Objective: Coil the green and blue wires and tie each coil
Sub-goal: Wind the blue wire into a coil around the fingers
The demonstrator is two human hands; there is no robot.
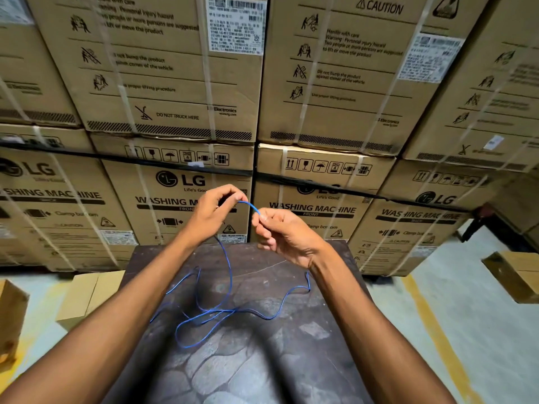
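Both hands are working above the far edge of the dark worktop [262, 360]: the left hand [214, 209] is pinching the blue wire [227, 287] at its fingertips, the right hand [280, 231] is pinching it a little further along, and a short arc of wire is bridging the two, so each grip is clamped on the blue wire. The rest of the wire is hanging from the hands and lying in loose, crossing loops on the worktop, one strand running under the right wrist. Risks, as judged: the loops are crossing each other near the middle, so pulling slack upward is likely tightening a snarl rather than feeding a clean coil; the strand behind the right wrist is apt to be catching on the forearm; a thin wire held only at the fingertips may be slipping free. Count: two hands, one blue wire, one worktop, no green wire in view, no finished coil showing. Stacked cartons [175, 83] are filling the background.
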